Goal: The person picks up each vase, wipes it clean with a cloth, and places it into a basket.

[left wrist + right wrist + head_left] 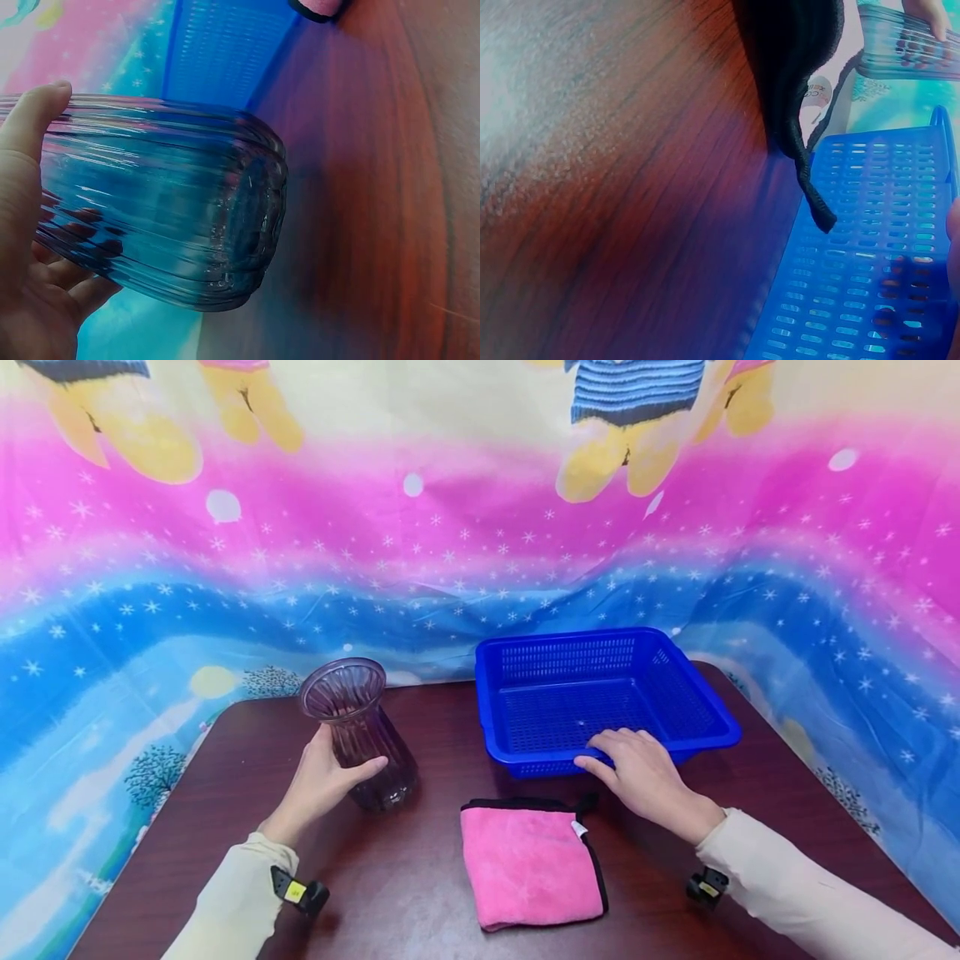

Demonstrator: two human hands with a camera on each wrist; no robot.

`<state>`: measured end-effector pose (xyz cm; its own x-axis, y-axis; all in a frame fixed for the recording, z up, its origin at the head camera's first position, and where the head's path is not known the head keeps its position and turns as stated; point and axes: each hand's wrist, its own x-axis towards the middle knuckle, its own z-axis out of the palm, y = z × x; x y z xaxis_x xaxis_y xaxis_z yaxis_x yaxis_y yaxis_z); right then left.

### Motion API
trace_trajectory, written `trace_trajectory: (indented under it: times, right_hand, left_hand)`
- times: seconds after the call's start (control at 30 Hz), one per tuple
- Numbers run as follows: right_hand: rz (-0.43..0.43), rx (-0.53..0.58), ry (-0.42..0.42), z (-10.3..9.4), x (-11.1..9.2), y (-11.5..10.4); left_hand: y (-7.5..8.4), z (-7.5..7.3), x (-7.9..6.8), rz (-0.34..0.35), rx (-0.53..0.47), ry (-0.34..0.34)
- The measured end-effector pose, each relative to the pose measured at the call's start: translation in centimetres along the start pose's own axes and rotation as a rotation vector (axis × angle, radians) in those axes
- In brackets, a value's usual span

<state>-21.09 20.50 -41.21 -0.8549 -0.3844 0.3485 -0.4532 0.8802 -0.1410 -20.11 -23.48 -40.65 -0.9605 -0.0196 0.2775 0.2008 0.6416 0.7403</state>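
Note:
My left hand (318, 781) grips a ribbed, purple-tinted glass vase (375, 747) around its body, thumb across the near side. Its flared mouth leans to the left in the head view. In the left wrist view, the fingers show through the clear wall of the vase (165, 202). The right hand (648, 777) holds the near rim of a blue plastic basket (525, 760), thumb outside and fingers over the edge. Through the slotted wall of the basket (840, 292), dark finger shapes are visible in the right wrist view.
A folded pink cloth (532, 868) with black edging and a white tag lies between the arms, in front of the basket. Everything is on a dark reddish wood table (420, 877). Behind its far edge hangs a patterned curtain (465, 560).

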Motion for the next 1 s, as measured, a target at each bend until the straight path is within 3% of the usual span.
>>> trace_trajectory:
  times: [0.27,1.0]
  right_hand:
    - [0.001,0.024,0.018,0.0,0.1,0.1]
    - [-0.009,0.042,0.043,0.0,0.1,0.2]
  left_hand:
    - [1.0,-0.4,0.5,0.042,-0.038,-0.009]
    - [4.1,-0.7,2.4,0.127,-0.019,0.015]
